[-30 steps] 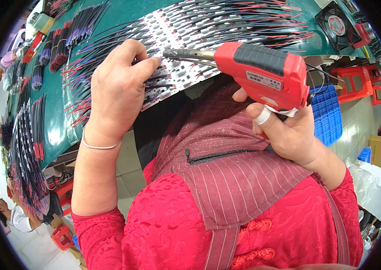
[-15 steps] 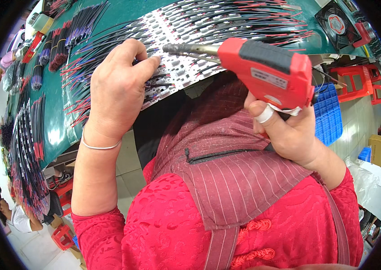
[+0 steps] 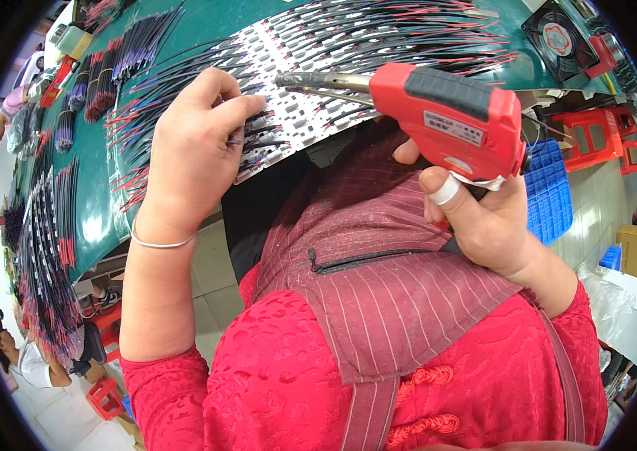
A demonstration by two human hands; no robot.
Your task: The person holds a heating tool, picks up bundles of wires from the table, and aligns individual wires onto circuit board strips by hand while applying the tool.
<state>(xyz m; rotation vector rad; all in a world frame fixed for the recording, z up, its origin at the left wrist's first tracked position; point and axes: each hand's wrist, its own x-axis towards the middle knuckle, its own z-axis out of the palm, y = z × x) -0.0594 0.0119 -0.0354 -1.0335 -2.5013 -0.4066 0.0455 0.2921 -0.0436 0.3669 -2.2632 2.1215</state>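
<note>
Hands at work over a long green table (image 3: 93, 203), seen from above the person's head. The left hand (image 3: 194, 143) lies palm down, fingers curled, pressing on a white strip of small circuit boards (image 3: 296, 120) that runs along the table's near edge; thin red and black wires (image 3: 409, 30) lead off the strip in rows. A slim silver bangle (image 3: 159, 243) circles the left wrist.

The right hand (image 3: 484, 218) is closed around the grip of a red pistol-shaped soldering gun with a dark top panel (image 3: 450, 120). A white band of tape wraps the forefinger, which lies along the front of the grip. The gun is held level, raised above the person's lap, its metal barrel and tip (image 3: 311, 79) pointing left over the strip, just beside the left fingertips. Whether the tip touches the boards cannot be told.

Further along the table, to the left, lie more bundles of black and red wires (image 3: 51, 248). At the top right stands a small black fan with a red centre (image 3: 559, 34). Right of the table are red plastic stools (image 3: 597, 128) and a blue plastic crate (image 3: 552, 195) on a pale tiled floor. The person wears a red patterned top under a dark red striped apron (image 3: 386, 301).
</note>
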